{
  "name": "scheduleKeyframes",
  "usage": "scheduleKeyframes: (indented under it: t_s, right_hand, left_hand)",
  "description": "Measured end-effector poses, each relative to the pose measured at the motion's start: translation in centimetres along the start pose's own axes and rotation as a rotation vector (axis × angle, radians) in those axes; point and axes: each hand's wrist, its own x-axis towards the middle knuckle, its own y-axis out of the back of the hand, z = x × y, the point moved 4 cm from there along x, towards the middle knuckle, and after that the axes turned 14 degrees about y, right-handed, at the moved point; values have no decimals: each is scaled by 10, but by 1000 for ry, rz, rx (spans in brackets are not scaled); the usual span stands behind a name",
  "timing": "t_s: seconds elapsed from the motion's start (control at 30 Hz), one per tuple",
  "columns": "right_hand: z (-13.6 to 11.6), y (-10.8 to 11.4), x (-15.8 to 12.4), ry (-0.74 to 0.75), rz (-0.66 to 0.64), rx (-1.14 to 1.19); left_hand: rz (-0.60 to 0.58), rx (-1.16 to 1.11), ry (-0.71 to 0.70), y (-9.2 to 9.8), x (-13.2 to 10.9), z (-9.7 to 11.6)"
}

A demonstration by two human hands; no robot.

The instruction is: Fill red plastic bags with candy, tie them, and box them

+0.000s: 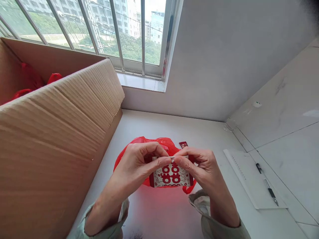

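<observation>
A small white-and-red packet (171,176) with a red double-happiness pattern is held upright between my hands, its printed face toward me. My left hand (137,162) pinches the top edge near the middle with thumb and forefinger. From the other side, my right hand (203,164) grips the same edge, the thumb tips almost meeting. Whether the top edge is sealed cannot be made out. Behind and beneath the packet, a thin red plastic bag (170,143) lies on the white table; my hands hide part of it. A small dark red wrapper (183,144) lies just beyond my right hand.
A large cardboard box (50,149) stands at the left, with red items (31,76) inside. On the right, a sheet of paper (245,176) carries an uncapped pen (271,192) and its cap (259,168). A barred window (129,33) and grey wall lie behind the table.
</observation>
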Motion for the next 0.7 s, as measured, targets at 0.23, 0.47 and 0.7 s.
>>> scheduleKeyframes:
  t_s: [0.23,0.47,0.7]
  right_hand:
    - [12,0,0,-58,26,130]
    - [1,0,-3,54,95,-35]
    - [1,20,-6,54,118,-328]
  left_hand:
    - [149,108,5,9,-8,5]
    - [339,335,-185,14,-21,18]
    - [593,766,-168,23,-30,7]
